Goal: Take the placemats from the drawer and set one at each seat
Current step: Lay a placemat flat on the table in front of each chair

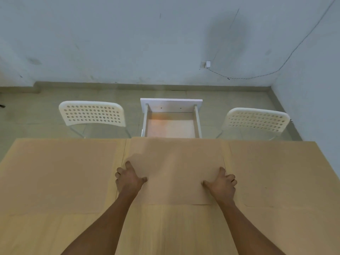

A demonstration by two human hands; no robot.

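While both hands grip the side edges of a tan rectangular placemat [176, 170] at the centre of the pale wooden table [184, 230], the left hand [128, 179] pinches its 9 o'clock edge and the right hand [221, 184] its 3 o'clock edge, thumbs on top and fingers curled around the edges. Two more tan placemats lie flat on the table: one at 9 o'clock [60, 173], one at 3 o'clock [279, 172]. At 12 o'clock, beyond the far table edge, a white open drawer [172, 116] shows a bare wooden bottom. White perforated plastic chairs stand at 11 o'clock [92, 113] and 1 o'clock [255, 119].
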